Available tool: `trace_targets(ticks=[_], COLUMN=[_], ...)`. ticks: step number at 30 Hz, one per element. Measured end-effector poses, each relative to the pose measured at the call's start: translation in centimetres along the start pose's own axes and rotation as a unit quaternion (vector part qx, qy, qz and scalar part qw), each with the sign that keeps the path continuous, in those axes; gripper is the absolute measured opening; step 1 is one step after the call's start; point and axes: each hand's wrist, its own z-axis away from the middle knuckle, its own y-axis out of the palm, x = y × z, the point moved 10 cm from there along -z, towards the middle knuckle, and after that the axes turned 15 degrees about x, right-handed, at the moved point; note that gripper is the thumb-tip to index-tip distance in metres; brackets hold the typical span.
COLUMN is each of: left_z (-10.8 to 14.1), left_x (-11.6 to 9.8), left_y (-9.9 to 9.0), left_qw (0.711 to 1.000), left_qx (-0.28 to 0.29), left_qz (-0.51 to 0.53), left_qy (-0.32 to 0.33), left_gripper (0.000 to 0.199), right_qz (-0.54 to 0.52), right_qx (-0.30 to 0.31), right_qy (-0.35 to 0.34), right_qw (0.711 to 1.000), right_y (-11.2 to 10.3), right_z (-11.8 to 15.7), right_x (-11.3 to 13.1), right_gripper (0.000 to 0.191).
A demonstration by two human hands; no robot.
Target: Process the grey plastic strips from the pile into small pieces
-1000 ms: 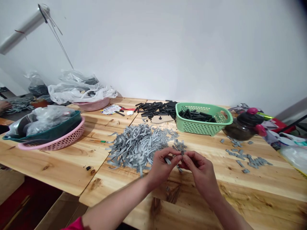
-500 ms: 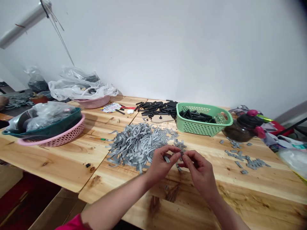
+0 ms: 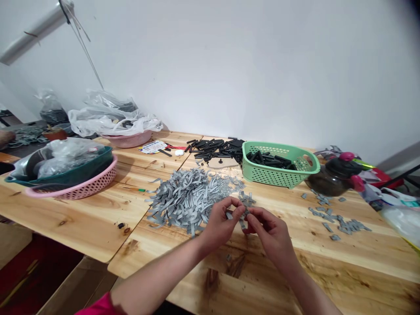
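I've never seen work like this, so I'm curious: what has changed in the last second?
The left hand and right hand have drawn closer together around the small grey strips they pinch; nothing visibly was let go. The pile of grey strips and the green basket stayed as they were.

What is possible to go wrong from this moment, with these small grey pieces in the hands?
The small grey piece between the left hand and right hand might slip into the grey strip pile and be hard to find. Strips at the pile's edge could also drop into the seam between the two wooden tabletops.
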Motion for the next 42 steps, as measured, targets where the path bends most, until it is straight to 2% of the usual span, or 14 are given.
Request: trace_targets(ticks=[6,17,20,22,24,26,28,30,31,33,36,37,39,42], left_z=[0.0,-0.2,-0.1,-0.1,-0.2,-0.5,-0.7,-0.8,-0.8,-0.7,-0.3,-0.2,0.0,0.4], left_x=[0.3,0.5,1.9,3.4,4.5,5.2,5.7,6.0,6.1,5.9,5.3,5.0,4.4,4.2], left_y=[0.3,0.8,0.7,0.8,1.2,1.4,1.6,2.0,2.4,3.3,4.5,4.8,5.2,5.6], left_qw=[0.999,0.998,0.989,0.966,0.924,0.880,0.856,0.858,0.863,0.871,0.883,0.891,0.913,0.937], left_qx=[0.014,0.027,0.013,0.001,-0.007,-0.015,-0.024,-0.013,0.003,0.048,0.112,0.133,0.166,0.192], left_qz=[0.029,0.051,0.128,0.236,0.361,0.457,0.498,0.493,0.484,0.465,0.429,0.407,0.346,0.261], left_qy=[-0.011,-0.022,-0.068,-0.109,-0.130,-0.131,-0.135,-0.141,-0.145,-0.153,-0.157,-0.152,-0.138,-0.131], left_gripper=[0.021,0.024,0.026,0.028,0.028,0.027,0.025,0.023,0.020,0.018,0.028,0.030,0.034,0.042], right_qz=[0.016,0.013,0.031,0.090,0.209,0.371,0.467,0.483,0.470,0.424,0.341,0.317,0.277,0.234], right_qx=[-0.010,-0.025,-0.031,-0.084,-0.212,-0.362,-0.423,-0.446,-0.436,-0.360,-0.125,-0.058,0.019,0.040], right_qy=[-0.017,-0.018,-0.002,0.001,-0.011,-0.009,-0.004,-0.023,-0.038,-0.069,-0.081,-0.075,-0.062,-0.061], right_qw=[1.000,0.999,0.999,0.992,0.954,0.855,0.777,0.753,0.766,0.828,0.928,0.944,0.959,0.969], right_y=[0.0,-0.2,-0.6,-3.0,-7.4,-11.5,-13.5,-14.1,-13.8,-11.8,-5.7,-3.6,-0.8,0.3], right_z=[0.1,0.3,0.0,0.3,1.7,4.1,5.2,5.6,5.5,4.0,0.6,0.0,-0.5,-0.5], right_x=[1.0,0.7,0.5,0.9,2.4,4.8,6.3,7.0,6.9,6.2,4.1,3.4,2.6,2.3], right_gripper=[0.022,0.024,0.028,0.032,0.036,0.042,0.057,0.057,0.052,0.038,0.027,0.026,0.026,0.017])
